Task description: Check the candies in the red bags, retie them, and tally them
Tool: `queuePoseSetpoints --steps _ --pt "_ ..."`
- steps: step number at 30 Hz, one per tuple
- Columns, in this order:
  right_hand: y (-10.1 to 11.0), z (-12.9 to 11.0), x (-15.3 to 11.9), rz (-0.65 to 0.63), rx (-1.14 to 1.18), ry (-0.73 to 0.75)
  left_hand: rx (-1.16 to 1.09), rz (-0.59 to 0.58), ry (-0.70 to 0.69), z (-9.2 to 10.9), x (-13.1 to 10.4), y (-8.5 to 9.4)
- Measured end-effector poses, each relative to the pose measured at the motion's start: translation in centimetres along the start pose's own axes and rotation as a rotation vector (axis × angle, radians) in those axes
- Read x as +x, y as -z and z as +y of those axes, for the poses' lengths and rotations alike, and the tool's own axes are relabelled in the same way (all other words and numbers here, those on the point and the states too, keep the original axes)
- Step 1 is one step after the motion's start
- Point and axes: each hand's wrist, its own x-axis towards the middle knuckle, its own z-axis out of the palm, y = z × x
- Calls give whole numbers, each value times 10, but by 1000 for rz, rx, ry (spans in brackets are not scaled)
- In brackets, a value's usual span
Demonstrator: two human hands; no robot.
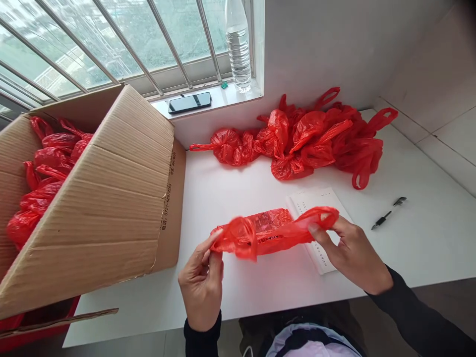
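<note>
A red plastic bag [275,230] is stretched between my two hands above the white table, its mouth and handle loops towards me. My left hand [203,282] pinches the bag's left end between thumb and fingers. At the right end, my right hand [345,248] grips a handle loop with the thumb on top. Something inside shows faintly through the thin plastic, but I cannot make out what it is. Under the bag's right part lies a white printed notebook [323,255], partly covered.
A cardboard box [100,198] holding several knotted red bags [55,158] stands at the left. More red bags [305,134] are heaped along the wall. A black pen [388,213] lies at the right. On the windowsill are a phone [189,102] and a water bottle [238,49].
</note>
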Motion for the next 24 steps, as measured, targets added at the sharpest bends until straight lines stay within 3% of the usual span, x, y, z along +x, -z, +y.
queuePoseSetpoints --steps 3,6,9,12,14,18,20,21,22,23,24 --pt "-1 -10 -1 97 -59 134 -188 -128 72 7 -7 1" --pt "0 -23 -1 66 -80 267 -240 -167 137 17 -9 -5" --pt "5 -34 5 6 -20 173 -190 -183 195 26 -9 -9" --pt "16 -32 20 97 85 -39 -207 -220 276 28 -6 0" --pt "25 -25 29 179 161 -102 -234 -218 319 25 -3 10" --pt "29 -31 21 339 140 -72 -244 -171 405 20 0 21" --pt "19 -46 2 431 45 73 -260 -172 439 19 -2 17" --pt "10 -54 -8 392 7 157 -263 -169 435 20 -2 14" --pt "-2 -60 -15 279 61 350 -257 -163 417 20 -3 10" --pt "-15 -63 -19 113 106 516 -242 -152 393 21 -3 6" --pt "-28 -63 -19 -63 77 590 -222 -138 367 22 -3 2"
